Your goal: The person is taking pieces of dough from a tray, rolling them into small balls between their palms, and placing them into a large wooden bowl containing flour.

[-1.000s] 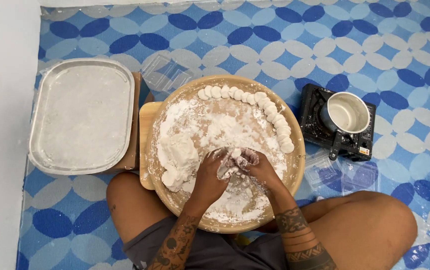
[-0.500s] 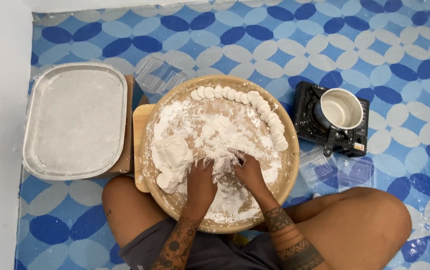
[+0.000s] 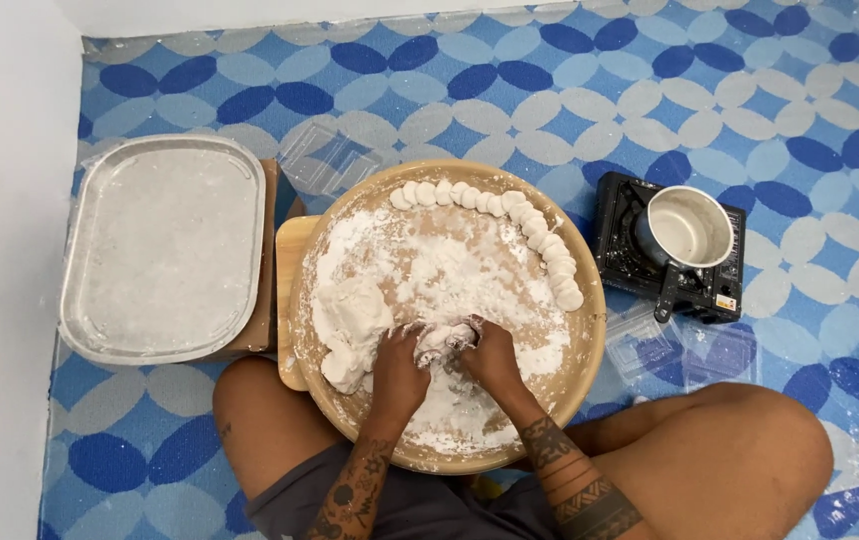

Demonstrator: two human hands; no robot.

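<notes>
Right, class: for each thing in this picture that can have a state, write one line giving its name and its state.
Left hand: floury, pressing the small dough piece.
Right hand: floury, gripping the same piece.
Small dough piece: held between both hands.
Dough lump: unshaped, resting on the board.
Dough discs: shaped, overlapping in a row along the rim.
Round wooden board: dusted with flour.
Metal tray: floured, holds no pieces.
Pot: uncovered, on the portable stove.

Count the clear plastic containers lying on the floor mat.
2: one clear container behind the round wooden tray, near the metal tray; another clear container right of the round tray, before the stove.
</notes>
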